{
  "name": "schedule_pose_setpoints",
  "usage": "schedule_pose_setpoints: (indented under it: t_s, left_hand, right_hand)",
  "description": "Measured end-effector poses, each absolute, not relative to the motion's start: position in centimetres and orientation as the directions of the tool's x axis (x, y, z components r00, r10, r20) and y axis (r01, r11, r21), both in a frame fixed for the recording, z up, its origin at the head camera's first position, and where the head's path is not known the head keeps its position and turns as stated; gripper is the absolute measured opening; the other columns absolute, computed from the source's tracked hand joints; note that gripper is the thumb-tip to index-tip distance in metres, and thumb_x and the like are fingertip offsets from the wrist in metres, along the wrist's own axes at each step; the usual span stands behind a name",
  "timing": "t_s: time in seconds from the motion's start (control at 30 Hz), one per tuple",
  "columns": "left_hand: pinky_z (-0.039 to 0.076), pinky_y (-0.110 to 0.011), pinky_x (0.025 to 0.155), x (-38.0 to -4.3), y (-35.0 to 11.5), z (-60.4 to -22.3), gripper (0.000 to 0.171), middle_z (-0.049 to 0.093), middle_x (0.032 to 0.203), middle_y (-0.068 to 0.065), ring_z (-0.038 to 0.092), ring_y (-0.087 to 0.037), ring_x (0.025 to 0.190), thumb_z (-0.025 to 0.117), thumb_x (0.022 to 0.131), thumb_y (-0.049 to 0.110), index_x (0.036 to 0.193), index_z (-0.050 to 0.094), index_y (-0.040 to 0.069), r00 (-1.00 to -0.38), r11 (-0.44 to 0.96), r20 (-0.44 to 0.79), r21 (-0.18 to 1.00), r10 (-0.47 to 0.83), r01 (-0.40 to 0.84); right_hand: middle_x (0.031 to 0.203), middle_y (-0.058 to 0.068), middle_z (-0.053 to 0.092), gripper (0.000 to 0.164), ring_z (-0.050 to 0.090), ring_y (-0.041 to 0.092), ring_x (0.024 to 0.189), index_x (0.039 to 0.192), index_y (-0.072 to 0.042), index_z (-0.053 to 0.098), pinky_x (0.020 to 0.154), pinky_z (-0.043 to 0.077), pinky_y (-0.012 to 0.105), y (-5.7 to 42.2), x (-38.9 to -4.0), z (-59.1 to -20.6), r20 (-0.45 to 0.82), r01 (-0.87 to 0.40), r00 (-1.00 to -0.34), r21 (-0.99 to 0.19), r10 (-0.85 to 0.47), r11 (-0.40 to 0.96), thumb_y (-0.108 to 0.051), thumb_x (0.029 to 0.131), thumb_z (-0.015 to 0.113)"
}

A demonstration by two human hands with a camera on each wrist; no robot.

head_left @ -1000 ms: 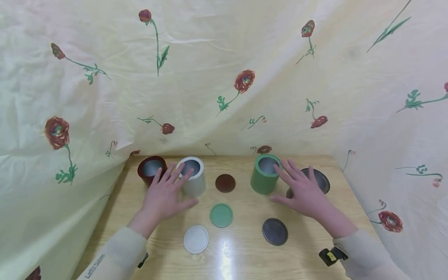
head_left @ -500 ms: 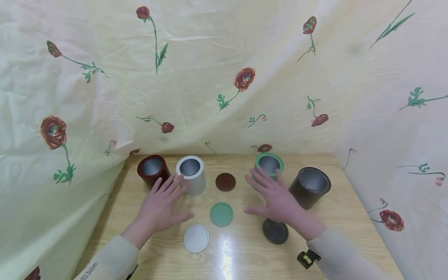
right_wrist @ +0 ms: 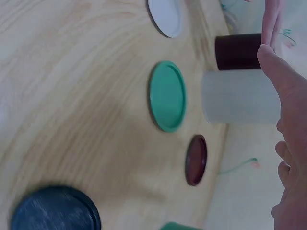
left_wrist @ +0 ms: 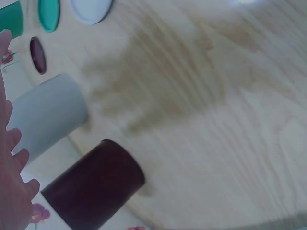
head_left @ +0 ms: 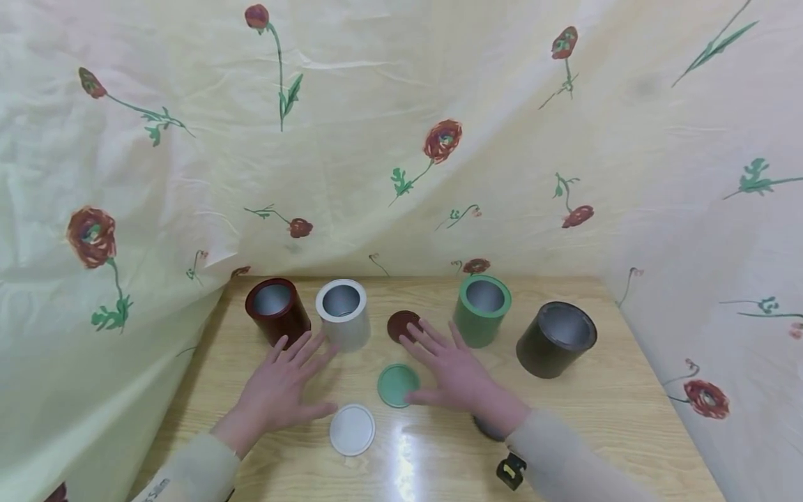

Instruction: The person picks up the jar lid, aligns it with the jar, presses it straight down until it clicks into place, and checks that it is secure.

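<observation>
My left hand (head_left: 280,385) hovers with spread fingers in front of the dark red cup (head_left: 285,319) and the white cup (head_left: 347,328), holding nothing. My right hand (head_left: 453,373), also spread and without anything in it, is over the middle of the table. Its fingertips overlap the dark red lid (head_left: 401,325) in the head view, and its thumb overlaps the edge of the green lid (head_left: 395,383). A white lid (head_left: 352,430) lies between the hands, nearer the front. The black lid (head_left: 486,427) is mostly hidden under the right wrist; the right wrist view shows more of that black lid (right_wrist: 55,213).
A green cup (head_left: 478,324) stands at the back right, beyond the right hand. To its right is a black cup (head_left: 548,352). All the cups stand with open tops on the wooden table (head_left: 602,418). A flowered cloth (head_left: 351,139) hangs behind and along both sides.
My right hand has moved left, from beside the green and black cups to the middle, uncovering both cups. The left hand has drawn slightly back toward the front. Cups and lids have stayed put.
</observation>
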State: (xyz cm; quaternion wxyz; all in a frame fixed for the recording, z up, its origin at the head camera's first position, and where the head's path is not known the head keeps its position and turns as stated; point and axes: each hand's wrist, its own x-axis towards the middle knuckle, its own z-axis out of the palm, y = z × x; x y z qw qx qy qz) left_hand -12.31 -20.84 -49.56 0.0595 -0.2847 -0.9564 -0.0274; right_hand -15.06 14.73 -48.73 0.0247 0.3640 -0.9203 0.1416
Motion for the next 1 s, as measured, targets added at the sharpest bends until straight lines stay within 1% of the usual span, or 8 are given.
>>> schedule_pose_setpoints:
  t_s: [0.2, 0.37, 0.5, 0.63, 0.8, 1.0]
  left_hand:
    - [0.032, -0.066, 0.124, -11.7, -21.2, -51.0, 0.092, 0.042, 0.169, -0.012, 0.041, -0.040, 0.154, 0.071, 0.086, 0.076, 0.158, 0.055, 0.022, -0.825, 0.826, 0.108, 0.049, 0.555, 0.562]
    - [0.035, -0.067, 0.122, -11.2, -21.3, -52.3, 0.093, 0.047, 0.166, -0.013, 0.046, -0.041, 0.150, 0.073, 0.083, 0.077, 0.156, 0.058, 0.021, -0.812, 0.814, 0.121, 0.045, 0.570, 0.579]
    - [0.033, -0.068, 0.122, -10.8, -21.4, -53.3, 0.095, 0.048, 0.165, -0.014, 0.045, -0.042, 0.151, 0.072, 0.083, 0.078, 0.157, 0.057, 0.020, -0.808, 0.807, 0.101, 0.061, 0.580, 0.587]
    - [0.031, -0.069, 0.123, -10.4, -21.3, -54.1, 0.096, 0.046, 0.167, -0.013, 0.042, -0.041, 0.153, 0.070, 0.084, 0.078, 0.159, 0.054, 0.020, -0.805, 0.802, 0.078, 0.073, 0.588, 0.593]
    - [0.033, -0.068, 0.122, -9.8, -21.4, -55.0, 0.095, 0.048, 0.165, -0.013, 0.044, -0.041, 0.152, 0.071, 0.084, 0.079, 0.157, 0.056, 0.020, -0.794, 0.793, 0.100, 0.067, 0.599, 0.606]
    - [0.035, -0.065, 0.122, -9.1, -21.5, -56.1, 0.095, 0.049, 0.165, -0.011, 0.046, -0.039, 0.151, 0.065, 0.085, 0.083, 0.158, 0.056, 0.022, -0.800, 0.800, 0.097, 0.043, 0.593, 0.598]
  right_hand:
    - [0.171, 0.013, 0.037, 0.103, 0.030, 0.037, 0.160, 0.163, -0.010, 0.046, 0.126, 0.019, 0.073, 13.5, -14.5, -50.8, 0.115, -0.684, -0.726, -0.230, -0.679, 0.692, -0.068, 0.084, 0.080]
    - [0.173, 0.010, 0.034, 0.105, 0.028, 0.035, 0.161, 0.163, -0.012, 0.047, 0.129, 0.017, 0.068, 12.4, -13.9, -51.7, 0.075, -0.681, -0.724, -0.237, -0.686, 0.693, -0.068, 0.081, 0.083]
    - [0.173, 0.009, 0.034, 0.105, 0.025, 0.033, 0.162, 0.163, -0.012, 0.047, 0.129, 0.016, 0.068, 11.8, -13.6, -52.4, 0.050, -0.682, -0.718, -0.251, -0.694, 0.687, -0.067, 0.081, 0.083]
    - [0.172, 0.011, 0.037, 0.105, 0.026, 0.036, 0.161, 0.163, -0.012, 0.046, 0.128, 0.018, 0.068, 11.4, -13.2, -53.1, 0.045, -0.698, -0.704, -0.234, -0.709, 0.677, -0.068, 0.082, 0.082]
    - [0.172, 0.012, 0.036, 0.103, 0.029, 0.039, 0.160, 0.162, -0.012, 0.048, 0.128, 0.018, 0.069, 11.2, -12.7, -54.1, 0.049, -0.717, -0.687, -0.213, -0.725, 0.664, -0.069, 0.083, 0.081]
    - [0.171, 0.012, 0.037, 0.100, 0.028, 0.037, 0.160, 0.161, -0.013, 0.049, 0.128, 0.020, 0.067, 10.8, -12.0, -55.1, 0.045, -0.728, -0.679, -0.178, -0.733, 0.663, -0.072, 0.085, 0.076]
